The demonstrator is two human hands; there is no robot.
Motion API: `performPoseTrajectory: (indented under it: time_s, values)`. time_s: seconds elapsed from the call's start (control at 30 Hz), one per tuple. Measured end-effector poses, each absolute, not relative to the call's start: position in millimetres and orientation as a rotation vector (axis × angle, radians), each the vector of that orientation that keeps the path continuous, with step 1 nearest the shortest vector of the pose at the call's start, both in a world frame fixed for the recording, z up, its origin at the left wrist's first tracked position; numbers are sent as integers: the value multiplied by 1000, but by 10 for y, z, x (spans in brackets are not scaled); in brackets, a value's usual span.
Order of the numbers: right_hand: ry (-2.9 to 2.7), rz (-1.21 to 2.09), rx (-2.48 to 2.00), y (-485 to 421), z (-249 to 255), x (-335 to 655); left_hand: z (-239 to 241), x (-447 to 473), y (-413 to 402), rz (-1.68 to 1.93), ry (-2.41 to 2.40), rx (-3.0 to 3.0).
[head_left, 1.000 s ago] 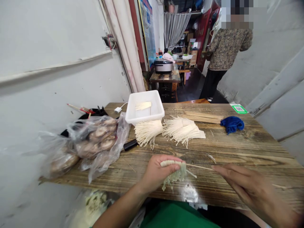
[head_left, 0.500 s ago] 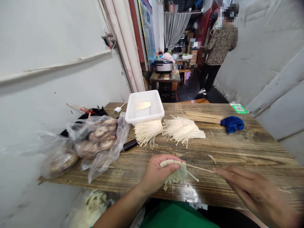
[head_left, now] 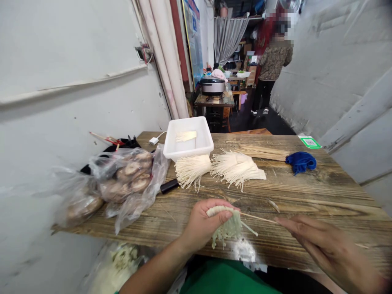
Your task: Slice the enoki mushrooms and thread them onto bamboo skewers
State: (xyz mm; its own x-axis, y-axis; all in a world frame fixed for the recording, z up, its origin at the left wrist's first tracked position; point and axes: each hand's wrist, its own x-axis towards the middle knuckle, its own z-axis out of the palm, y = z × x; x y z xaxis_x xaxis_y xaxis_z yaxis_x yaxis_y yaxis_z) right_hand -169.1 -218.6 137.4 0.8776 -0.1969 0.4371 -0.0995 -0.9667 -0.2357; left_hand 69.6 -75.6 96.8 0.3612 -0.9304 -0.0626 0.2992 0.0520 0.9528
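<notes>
Near the table's front edge, my left hand (head_left: 203, 226) is closed around a small bunch of enoki mushrooms (head_left: 228, 230), its caps hanging down. A thin wooden skewer (head_left: 259, 217) runs from the base end of this bunch to the right. My right hand (head_left: 324, 241) pinches the skewer between thumb and fingers; part of that hand is blurred. Beyond my hands lie a thick enoki bundle (head_left: 193, 169) and some flattened enoki pieces (head_left: 237, 167). A white plastic tub (head_left: 170, 152) behind them holds another enoki piece (head_left: 186, 136).
Bagged shiitake mushrooms (head_left: 133, 173) cover the table's left side. A black handle (head_left: 169, 186) sticks out beside the enoki bundle. Spare skewers (head_left: 265, 152), a blue cloth (head_left: 301, 162) and a green code card (head_left: 310, 142) lie at the back right. A person (head_left: 272, 69) stands in the passage.
The person in the background has moved farther down the passage. My view has shifted slightly. Both hands keep nearly the same hold on the enoki bunch and skewer.
</notes>
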Motion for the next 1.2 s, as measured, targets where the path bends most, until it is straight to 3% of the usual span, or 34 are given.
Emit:
performPoseTrajectory:
  time_s: [1.2]
  values:
    - [173,-530,-2777,-2278,1348,-1656,1096,687,-769,-1047,-820,1248]
